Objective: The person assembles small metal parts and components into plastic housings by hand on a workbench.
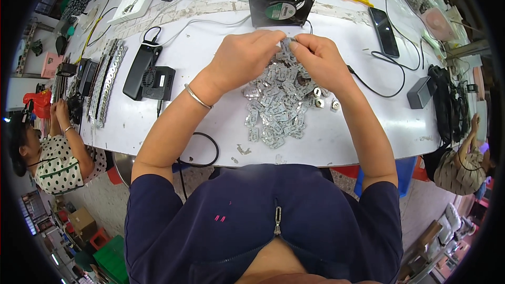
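Observation:
A heap of small silvery stamped metal pieces [276, 106] lies on the white table [368, 126] in front of me. My left hand [243, 58] and my right hand [320, 59] meet above the far side of the heap, fingertips pinched together on one small metal piece [286, 47]. A thin bangle [198, 97] circles my left wrist. A few separate small metal parts [319, 98] lie just right of the heap, under my right wrist.
A black square fan [280, 2] stands just behind my hands. A black phone [384, 31], a grey box [420, 92] and cables lie to the right. Black power adapters [150, 72] and long strips of metal parts [108, 81] lie left. Other people sit at both sides.

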Action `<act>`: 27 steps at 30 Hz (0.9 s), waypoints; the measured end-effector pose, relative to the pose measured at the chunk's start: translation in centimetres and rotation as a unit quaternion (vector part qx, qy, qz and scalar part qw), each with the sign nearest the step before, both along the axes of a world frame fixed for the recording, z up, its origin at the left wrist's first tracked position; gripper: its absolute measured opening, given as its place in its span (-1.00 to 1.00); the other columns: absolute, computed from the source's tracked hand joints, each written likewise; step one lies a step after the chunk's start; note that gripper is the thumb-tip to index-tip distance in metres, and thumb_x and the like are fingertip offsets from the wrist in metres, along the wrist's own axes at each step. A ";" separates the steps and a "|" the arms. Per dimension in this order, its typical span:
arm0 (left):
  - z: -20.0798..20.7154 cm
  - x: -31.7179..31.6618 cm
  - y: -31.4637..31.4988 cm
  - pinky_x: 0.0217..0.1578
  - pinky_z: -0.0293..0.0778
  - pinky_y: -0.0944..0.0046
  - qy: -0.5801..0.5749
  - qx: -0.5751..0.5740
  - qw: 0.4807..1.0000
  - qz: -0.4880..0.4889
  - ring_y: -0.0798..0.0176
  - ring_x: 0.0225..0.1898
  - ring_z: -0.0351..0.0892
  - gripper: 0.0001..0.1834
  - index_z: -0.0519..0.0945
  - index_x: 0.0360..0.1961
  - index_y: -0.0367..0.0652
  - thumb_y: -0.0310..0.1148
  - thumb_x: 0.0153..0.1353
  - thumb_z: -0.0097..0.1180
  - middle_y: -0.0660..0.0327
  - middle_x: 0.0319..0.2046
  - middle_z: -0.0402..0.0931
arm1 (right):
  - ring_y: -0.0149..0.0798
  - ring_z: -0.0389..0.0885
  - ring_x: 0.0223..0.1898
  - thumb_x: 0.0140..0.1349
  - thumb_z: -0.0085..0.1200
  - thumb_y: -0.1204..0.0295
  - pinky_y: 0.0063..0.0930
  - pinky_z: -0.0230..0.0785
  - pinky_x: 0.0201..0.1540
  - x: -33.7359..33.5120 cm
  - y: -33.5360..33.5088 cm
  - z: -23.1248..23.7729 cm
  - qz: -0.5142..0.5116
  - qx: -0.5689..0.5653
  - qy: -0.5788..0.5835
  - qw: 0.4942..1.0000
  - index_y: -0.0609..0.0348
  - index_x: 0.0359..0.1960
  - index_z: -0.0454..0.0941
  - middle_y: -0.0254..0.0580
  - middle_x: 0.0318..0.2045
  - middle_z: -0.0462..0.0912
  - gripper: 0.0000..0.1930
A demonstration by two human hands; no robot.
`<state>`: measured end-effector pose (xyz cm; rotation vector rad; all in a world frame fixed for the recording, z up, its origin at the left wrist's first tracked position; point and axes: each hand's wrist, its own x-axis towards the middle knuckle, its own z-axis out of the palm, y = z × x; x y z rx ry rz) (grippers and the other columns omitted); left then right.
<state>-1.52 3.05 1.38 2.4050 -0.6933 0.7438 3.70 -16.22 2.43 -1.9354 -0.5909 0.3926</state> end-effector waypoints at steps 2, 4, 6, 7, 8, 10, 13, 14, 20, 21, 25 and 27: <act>-0.2 0.3 0.2 -0.48 0.53 0.29 -0.002 0.002 1.000 0.007 0.13 -0.45 0.63 -0.68 0.57 -0.10 -0.20 -0.54 0.07 0.21 0.11 -0.36 0.64 | -0.45 0.24 -0.60 0.22 0.00 0.33 -0.44 0.16 -0.52 0.4 0.4 0.0 -0.003 0.003 -0.018 1.000 0.30 -0.58 0.35 -0.27 -0.72 0.33 -0.70; -0.5 0.6 0.5 -0.48 0.53 0.29 -0.004 0.005 1.000 0.016 0.13 -0.46 0.62 -0.69 0.57 -0.09 -0.20 -0.55 0.08 0.20 0.11 -0.36 0.63 | -0.43 0.25 -0.61 0.22 -0.01 0.33 -0.42 0.17 -0.52 0.8 1.0 -0.2 -0.010 0.000 -0.025 1.000 0.30 -0.58 0.36 -0.25 -0.72 0.34 -0.70; -0.7 1.0 1.0 -0.48 0.52 0.29 -0.011 0.005 1.000 0.023 0.15 -0.47 0.62 -0.69 0.57 -0.08 -0.20 -0.55 0.10 0.18 0.11 -0.38 0.63 | -0.41 0.25 -0.61 0.21 -0.01 0.32 -0.40 0.18 -0.51 1.2 1.6 -0.3 -0.017 -0.003 -0.032 0.999 0.30 -0.57 0.37 -0.23 -0.72 0.34 -0.70; -0.8 1.2 1.1 -0.48 0.52 0.29 -0.011 0.005 1.000 0.024 0.15 -0.47 0.62 -0.69 0.57 -0.08 -0.20 -0.55 0.10 0.18 0.11 -0.38 0.63 | -0.40 0.26 -0.60 0.21 -0.01 0.32 -0.38 0.19 -0.50 1.4 1.9 -0.4 -0.017 -0.003 -0.040 0.999 0.30 -0.57 0.37 -0.21 -0.72 0.35 -0.70; -0.8 1.4 1.3 -0.47 0.53 0.29 -0.008 0.005 0.999 0.032 0.16 -0.46 0.63 -0.68 0.57 -0.07 -0.19 -0.55 0.11 0.17 0.11 -0.38 0.63 | -0.38 0.27 -0.60 0.21 -0.01 0.31 -0.37 0.20 -0.49 1.6 2.1 -0.5 -0.018 -0.002 -0.048 0.999 0.30 -0.57 0.38 -0.19 -0.71 0.35 -0.70; -1.0 1.7 1.4 -0.45 0.54 0.30 -0.006 0.004 0.999 0.040 0.17 -0.46 0.63 -0.68 0.57 -0.06 -0.19 -0.56 0.11 0.17 0.11 -0.37 0.63 | -0.38 0.27 -0.60 0.21 -0.01 0.31 -0.37 0.20 -0.48 1.9 2.6 -0.5 -0.028 0.005 -0.053 0.998 0.31 -0.57 0.38 -0.19 -0.71 0.35 -0.69; -1.7 2.1 1.5 -0.42 0.55 0.32 -0.035 -0.053 0.996 0.064 0.19 -0.44 0.64 -0.69 0.58 -0.06 -0.19 -0.55 0.13 0.16 0.12 -0.36 0.63 | -0.38 0.27 -0.59 0.21 -0.01 0.31 -0.37 0.21 -0.47 2.5 3.1 -0.8 -0.035 0.021 -0.039 0.998 0.31 -0.58 0.37 -0.20 -0.71 0.34 -0.69; -1.9 2.1 1.8 -0.40 0.55 0.32 -0.028 -0.056 0.996 0.065 0.19 -0.43 0.64 -0.70 0.58 -0.06 -0.19 -0.55 0.14 0.17 0.12 -0.35 0.64 | -0.38 0.27 -0.59 0.20 0.00 0.31 -0.38 0.22 -0.47 2.6 3.2 -0.9 -0.031 0.030 -0.019 0.999 0.31 -0.58 0.36 -0.20 -0.71 0.34 -0.68; -1.6 1.6 1.9 -0.43 0.55 0.30 -0.004 -0.050 0.998 0.043 0.16 -0.42 0.64 -0.76 0.58 -0.12 -0.18 -0.50 0.14 0.17 0.14 -0.34 0.64 | -0.42 0.24 -0.60 0.20 0.01 0.30 -0.39 0.19 -0.49 2.1 2.9 -1.0 -0.042 0.013 0.002 0.999 0.30 -0.61 0.34 -0.26 -0.72 0.31 -0.67; -1.6 1.6 1.8 -0.47 0.54 0.27 -0.008 -0.040 0.998 0.041 0.13 -0.42 0.63 -0.78 0.57 -0.16 -0.15 -0.46 0.14 0.17 0.18 -0.33 0.64 | -0.42 0.24 -0.60 0.20 0.01 0.30 -0.39 0.19 -0.49 2.1 2.9 -1.1 -0.042 0.013 0.002 0.999 0.30 -0.61 0.34 -0.26 -0.72 0.31 -0.67; -1.9 1.6 1.8 -0.47 0.54 0.28 -0.020 -0.032 0.999 0.038 0.14 -0.42 0.63 -0.80 0.57 -0.17 -0.15 -0.47 0.14 0.15 0.19 -0.34 0.64 | -0.43 0.23 -0.62 0.20 0.01 0.29 -0.40 0.18 -0.51 2.0 2.9 -1.8 -0.034 0.024 0.019 0.999 0.28 -0.62 0.34 -0.28 -0.74 0.30 -0.66; -2.2 1.8 1.8 -0.48 0.54 0.29 -0.051 -0.022 0.998 0.042 0.14 -0.42 0.63 -0.81 0.57 -0.18 -0.14 -0.49 0.15 0.14 0.19 -0.35 0.64 | -0.42 0.24 -0.63 0.19 0.01 0.29 -0.39 0.19 -0.51 2.0 2.9 -2.0 -0.033 0.029 0.011 0.999 0.28 -0.63 0.34 -0.28 -0.74 0.31 -0.67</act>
